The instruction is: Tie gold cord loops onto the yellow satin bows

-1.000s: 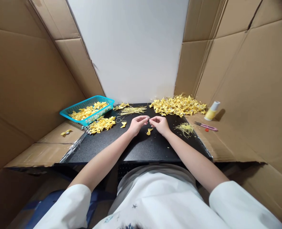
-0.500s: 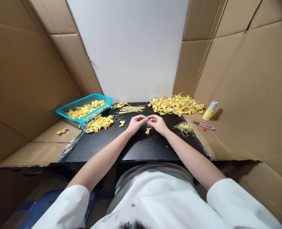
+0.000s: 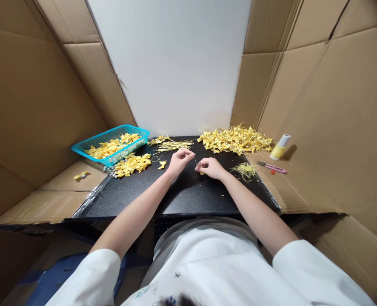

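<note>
My left hand (image 3: 179, 160) hovers over the black table (image 3: 182, 193), fingers pinched on the upper end of a thin yellow thread (image 3: 196, 161). My right hand (image 3: 212, 167) rests on the table with curled fingers pressed down on a small yellow bow (image 3: 201, 172), mostly hidden under them. The thread runs down from the left fingers to that bow. The two hands are a few centimetres apart.
A teal basket (image 3: 110, 144) of yellow bows stands at the left, a loose heap of bows (image 3: 132, 165) beside it. A big pile of bows (image 3: 236, 140) lies at the back right, cut threads (image 3: 174, 145) at the back. Thread snips (image 3: 273, 168), a spool (image 3: 280, 147) and thread scraps (image 3: 246, 170) are at the right. Cardboard walls enclose both sides.
The hands, joined at the fingertips with the bow dangling below, have drawn apart. The right hand dropped onto the table with the bow; the left pulled the thread up and left.
</note>
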Demonstrator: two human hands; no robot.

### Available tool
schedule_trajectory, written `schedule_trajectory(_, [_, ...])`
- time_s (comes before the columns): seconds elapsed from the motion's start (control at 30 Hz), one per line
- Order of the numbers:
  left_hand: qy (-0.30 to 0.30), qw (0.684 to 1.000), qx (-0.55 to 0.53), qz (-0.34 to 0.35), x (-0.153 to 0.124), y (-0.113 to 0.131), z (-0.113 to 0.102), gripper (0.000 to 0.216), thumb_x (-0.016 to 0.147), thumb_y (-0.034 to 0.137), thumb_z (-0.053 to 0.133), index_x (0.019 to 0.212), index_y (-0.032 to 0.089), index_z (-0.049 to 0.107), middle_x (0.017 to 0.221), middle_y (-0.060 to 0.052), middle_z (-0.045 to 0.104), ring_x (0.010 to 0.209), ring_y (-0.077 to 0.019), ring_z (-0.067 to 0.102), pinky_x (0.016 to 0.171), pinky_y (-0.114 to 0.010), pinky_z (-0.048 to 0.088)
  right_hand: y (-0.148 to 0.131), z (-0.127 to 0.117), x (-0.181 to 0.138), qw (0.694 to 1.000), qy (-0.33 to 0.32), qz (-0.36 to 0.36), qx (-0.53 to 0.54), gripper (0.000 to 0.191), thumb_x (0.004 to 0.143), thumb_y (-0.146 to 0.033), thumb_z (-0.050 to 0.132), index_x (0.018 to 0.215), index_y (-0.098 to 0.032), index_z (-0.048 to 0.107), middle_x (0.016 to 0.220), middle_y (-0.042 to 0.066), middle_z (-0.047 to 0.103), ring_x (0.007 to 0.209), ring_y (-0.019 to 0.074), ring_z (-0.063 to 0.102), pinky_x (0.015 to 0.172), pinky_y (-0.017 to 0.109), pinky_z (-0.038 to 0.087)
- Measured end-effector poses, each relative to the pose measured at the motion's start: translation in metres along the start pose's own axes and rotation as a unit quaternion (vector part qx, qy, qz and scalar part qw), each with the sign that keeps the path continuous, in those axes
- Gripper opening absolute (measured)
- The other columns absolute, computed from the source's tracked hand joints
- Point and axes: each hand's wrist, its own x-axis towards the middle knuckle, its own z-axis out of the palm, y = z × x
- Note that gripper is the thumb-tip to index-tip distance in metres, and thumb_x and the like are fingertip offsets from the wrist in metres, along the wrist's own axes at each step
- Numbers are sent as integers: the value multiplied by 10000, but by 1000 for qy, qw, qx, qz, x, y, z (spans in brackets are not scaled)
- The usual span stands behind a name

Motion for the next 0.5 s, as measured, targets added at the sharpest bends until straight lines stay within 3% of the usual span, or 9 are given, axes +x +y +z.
schedule_trajectory(0.13, [-4,1000,6,6,-2,1,2,157,714,330,719,679,182,681,772,-9,594,718,-131,504,715,-284,401,-2,-2,0,1000,-1,-14,-22,93,582,-134,772,545,-203,722,660,12,696,669,154,595,684,289,442])
schedule_trajectory(0.2, [-9,1000,11,7,-3,2,3,164,718,337,718,682,181,682,772,-10,588,710,-129,501,695,-280,400,-4,-3,1,999,18,-23,-18,57,593,-178,783,621,-209,744,720,17,710,730,168,603,719,298,443])
schedule_trajectory(0.33, [-27,999,27,5,-4,5,5,199,717,376,716,694,181,688,769,-14,582,709,-134,503,651,-271,396,-10,-5,2,998,52,-34,26,175,721,-326,709,833,-198,752,822,33,724,767,174,615,715,304,458])
schedule_trajectory(0.5, [-56,996,63,-17,-7,8,5,260,760,432,648,826,183,686,836,-26,616,756,-149,525,687,-281,419,-11,-4,4,992,68,-34,102,263,696,-441,725,740,-182,701,710,23,700,686,172,628,679,311,493])
